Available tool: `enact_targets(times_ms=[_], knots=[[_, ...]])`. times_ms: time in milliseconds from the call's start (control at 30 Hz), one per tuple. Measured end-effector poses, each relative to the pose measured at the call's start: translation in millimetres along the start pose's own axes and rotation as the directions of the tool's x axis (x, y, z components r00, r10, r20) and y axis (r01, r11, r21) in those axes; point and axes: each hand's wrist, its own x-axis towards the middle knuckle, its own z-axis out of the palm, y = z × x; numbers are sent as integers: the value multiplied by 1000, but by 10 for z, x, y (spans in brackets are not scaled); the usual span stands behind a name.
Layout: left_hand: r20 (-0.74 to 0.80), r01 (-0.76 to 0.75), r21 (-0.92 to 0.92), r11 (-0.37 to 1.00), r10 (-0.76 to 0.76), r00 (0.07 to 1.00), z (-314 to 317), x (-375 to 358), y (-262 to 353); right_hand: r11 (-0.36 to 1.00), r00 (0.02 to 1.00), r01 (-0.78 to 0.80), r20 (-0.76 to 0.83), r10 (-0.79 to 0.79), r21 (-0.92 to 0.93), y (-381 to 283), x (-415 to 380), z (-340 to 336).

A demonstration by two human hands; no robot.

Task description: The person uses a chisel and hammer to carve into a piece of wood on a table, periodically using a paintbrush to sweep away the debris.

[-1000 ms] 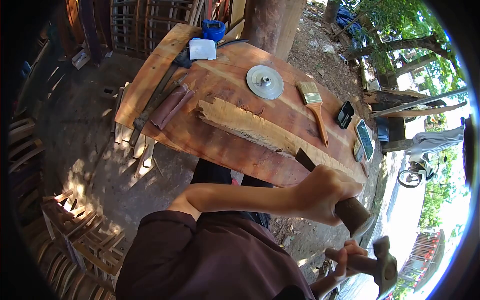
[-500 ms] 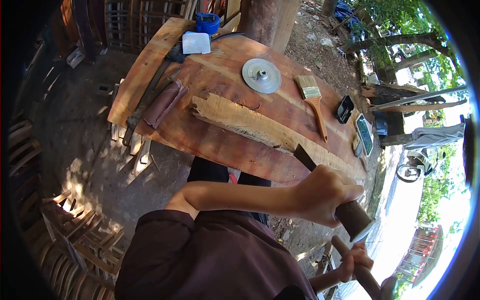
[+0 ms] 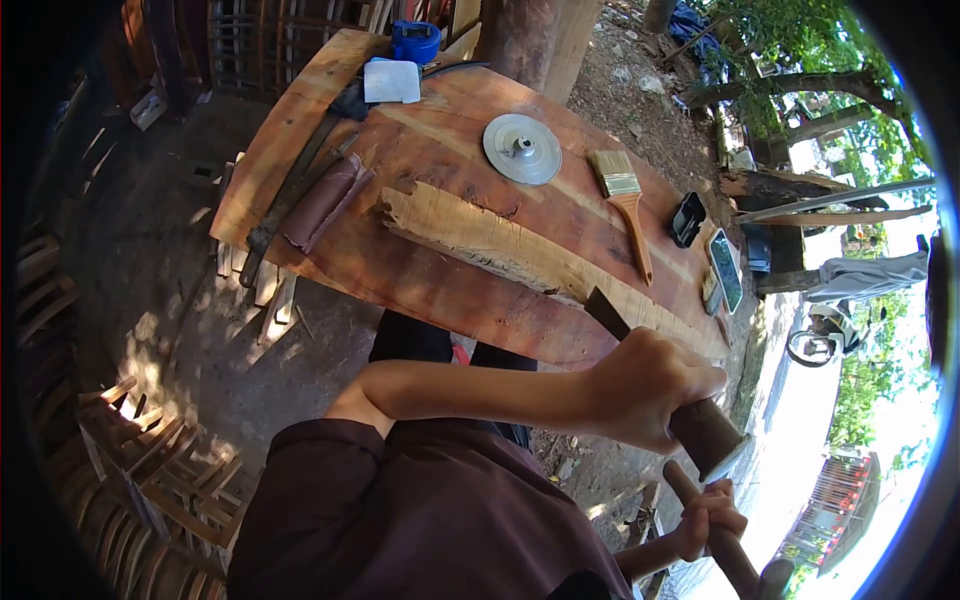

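My left hand (image 3: 655, 390) is closed around a broad chisel (image 3: 705, 436) with a thick handle. The chisel's flat dark blade slants down to the left, its edge right at a long, rough-edged strip of pale wood (image 3: 500, 240). This strip lies along the wooden table (image 3: 420, 285). Lower right, below the chisel's butt end, my right hand (image 3: 708, 525) grips the wooden handle of a mallet (image 3: 735, 563). The mallet's head is partly out of view at the bottom.
On the table lie a metal disc (image 3: 522, 149), paintbrush (image 3: 625, 205), black case (image 3: 688, 220), phone (image 3: 725, 270), rolled sandpaper (image 3: 328, 205), white pad (image 3: 392, 82) and blue tape measure (image 3: 415, 43). Wooden chair frames (image 3: 160, 480) stand left. A motorbike (image 3: 825, 335) is parked at right.
The view has shifted very slightly. Both hands keep their grips, and the chisel's edge stays at the wood strip.
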Motion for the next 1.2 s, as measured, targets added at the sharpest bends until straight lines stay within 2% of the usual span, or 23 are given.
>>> enact_targets(times_ms=[67, 133, 167, 233, 300, 333, 367, 433, 467, 600, 633, 700, 767, 867, 900, 933, 967, 1000, 1033, 1067, 1100, 1167, 1200], knots=[[11, 19, -3, 1000, -19, 1000, 12, 16, -9, 997, 998, 35, 44, -38, 62, 65, -19, -71], [9, 25, -3, 1000, -25, 1000, 11, 23, 10, 999, 998, 1, -68, -4, -45, 301, -219, -47], [8, 29, -3, 1000, -29, 1000, 9, 20, 24, 944, 969, -222, -164, 185, -246, 317, -294, 65], [9, 31, -10, 999, -31, 999, -12, 27, 22, 889, 900, -417, -221, 375, -191, 334, -258, 125], [0, 35, -12, 999, -35, 999, -18, 33, 8, 977, 990, -130, -80, 118, -170, 260, -78, 59], [10, 17, 12, 1000, -17, 1000, -1, 18, -3, 982, 984, -176, -46, 174, -66, 165, -1, 20], [23, -2, 33, 999, 1, 1000, 13, 3, -9, 994, 999, -21, -37, 18, -108, 121, 114, 21], [26, 2, 38, 999, -3, 1000, 39, -17, -13, 981, 923, -103, -383, 33, -164, 221, -17, -181], [31, 5, 44, 999, -6, 1000, 50, -17, -17, 997, 931, 69, -361, -55, 25, 254, -19, -272], [18, 23, 14, 1000, -23, 1000, 28, 15, 10, 999, 960, 47, -275, -40, 18, 466, -222, -289], [17, 27, 11, 1000, -28, 999, 21, 16, 9, 991, 996, -50, -85, 40, -121, 488, -247, -307], [15, 30, 11, 999, -30, 999, 13, 13, 7, 894, 930, -146, 250, 271, -423, 427, -174, -209], [-6, 0, 13, 1000, 0, 1000, 8, 16, -21, 913, 940, -155, 227, 253, -377, 240, 29, -198], [7, -21, 38, 999, 21, 1000, 35, -2, -11, 981, 987, 157, 33, -155, -114, 59, 190, -167], [10, -21, 32, 999, 21, 1000, 45, -4, -10, 981, 988, 155, 31, -152, -119, 95, 97, -230], [10, -5, 36, 999, 5, 1000, 50, 2, -16, 996, 964, 90, -248, -91, -17, 168, -46, -323], [9, 11, 41, 999, -11, 1000, 53, 11, -23, 994, 866, 55, -500, 2, 99, 214, -129, -391], [9, 11, 39, 999, -11, 1000, 53, 17, -26, 994, 866, 55, -500, 1, 97, 191, -54, -268], [9, 14, 39, 999, -14, 1000, 50, 19, -25, 987, 972, 114, -216, -87, 116, 194, 37, -91], [7, 16, 40, 999, -16, 1000, 47, 17, -18, 974, 980, 165, 87, -179, 153, 184, 99, 16], [2, 14, 45, 999, -14, 1000, 46, 18, -12, 999, 999, 31, 35, -31, 13, 399, -188, -52], [5, 23, 47, 999, -23, 1000, 42, 23, -10, 893, 958, -156, 154, 240, -422, 524, -427, -294], [7, 23, 51, 998, -23, 1000, 46, 16, -13, 860, 940, -210, 145, 308, -466, 352, -265, -296]])
